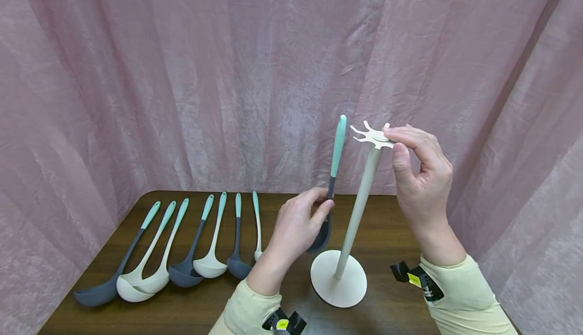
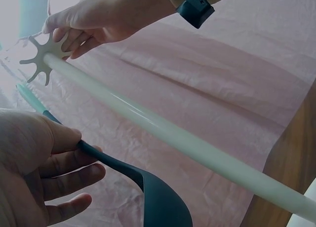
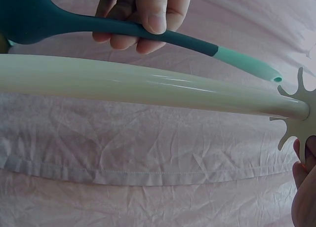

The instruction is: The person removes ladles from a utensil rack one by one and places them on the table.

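Note:
My left hand (image 1: 298, 221) pinches a ladle (image 1: 337, 148) by its dark shaft, between thumb and fingers. The ladle is upright, its mint handle end up and its dark bowl down, just left of a white utensil stand (image 1: 360, 208). In the right wrist view, the hole at the tip of the ladle (image 3: 242, 64) is close to the stand's hooks but apart from them. My right hand (image 1: 423, 173) grips the hooked top of the stand (image 2: 37, 59) at its right side, thumb and fingers on the hook plate. The stand's pole leans in the head view.
To the left, several dark and white ladles (image 1: 211, 264) with mint handles lie in a row on the brown wooden table (image 1: 391, 294). Some of their bowls overlap. The stand's round base (image 1: 325, 282) is on the table. Behind hangs a pink curtain (image 1: 273, 72).

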Demonstrator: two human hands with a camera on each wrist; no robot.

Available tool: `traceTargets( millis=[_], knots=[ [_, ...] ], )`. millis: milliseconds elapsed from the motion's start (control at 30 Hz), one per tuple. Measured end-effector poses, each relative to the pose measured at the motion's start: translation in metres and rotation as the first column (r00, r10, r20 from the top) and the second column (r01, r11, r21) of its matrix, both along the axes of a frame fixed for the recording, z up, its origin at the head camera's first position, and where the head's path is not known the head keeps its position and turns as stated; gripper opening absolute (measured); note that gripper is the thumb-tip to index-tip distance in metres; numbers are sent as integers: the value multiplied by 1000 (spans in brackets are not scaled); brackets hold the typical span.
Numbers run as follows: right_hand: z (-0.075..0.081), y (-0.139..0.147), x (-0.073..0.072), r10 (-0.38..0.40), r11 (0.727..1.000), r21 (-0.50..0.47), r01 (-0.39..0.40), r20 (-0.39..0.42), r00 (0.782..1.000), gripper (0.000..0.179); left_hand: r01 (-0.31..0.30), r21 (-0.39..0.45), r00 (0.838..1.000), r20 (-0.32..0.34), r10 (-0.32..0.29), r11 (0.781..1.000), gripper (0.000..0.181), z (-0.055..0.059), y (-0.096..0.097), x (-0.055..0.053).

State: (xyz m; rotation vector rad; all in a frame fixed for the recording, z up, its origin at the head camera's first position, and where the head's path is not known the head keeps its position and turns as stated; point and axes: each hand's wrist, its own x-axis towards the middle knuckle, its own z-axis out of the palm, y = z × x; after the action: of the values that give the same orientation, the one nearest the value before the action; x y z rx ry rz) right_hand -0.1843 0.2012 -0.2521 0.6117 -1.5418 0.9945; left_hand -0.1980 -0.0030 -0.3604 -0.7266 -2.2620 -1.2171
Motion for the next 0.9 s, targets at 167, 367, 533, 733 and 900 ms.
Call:
traceTargets(
  millis=[167, 367, 533, 733, 900],
  knots=[
    [0, 0, 0, 4, 1000, 3, -4, -5, 1000, 38, -12, -2, 1000, 1, 12, 1000, 12, -1, -1, 1],
    [1, -2, 2, 11, 1000, -12, -11, -13, 1000, 38, -21, -6, 1000, 2, 21, 1000, 13, 0, -2, 3],
    [2, -2, 2, 17, 1000, -9, -17, -13, 1000, 37, -36, -5, 999, 1, 36, 999, 13, 0, -5, 4],
    [2, -2, 2, 14, 1000, -11, -14, -9, 1000, 35, -52, -1, 999, 4, 52, 999, 8, -2, -10, 3],
    [2, 0, 1, 8, 1000, -6, -8, 0, 1000, 34, -67, -5, 998, 4, 67, 998, 8, -4, -13, 2]
  ],
)
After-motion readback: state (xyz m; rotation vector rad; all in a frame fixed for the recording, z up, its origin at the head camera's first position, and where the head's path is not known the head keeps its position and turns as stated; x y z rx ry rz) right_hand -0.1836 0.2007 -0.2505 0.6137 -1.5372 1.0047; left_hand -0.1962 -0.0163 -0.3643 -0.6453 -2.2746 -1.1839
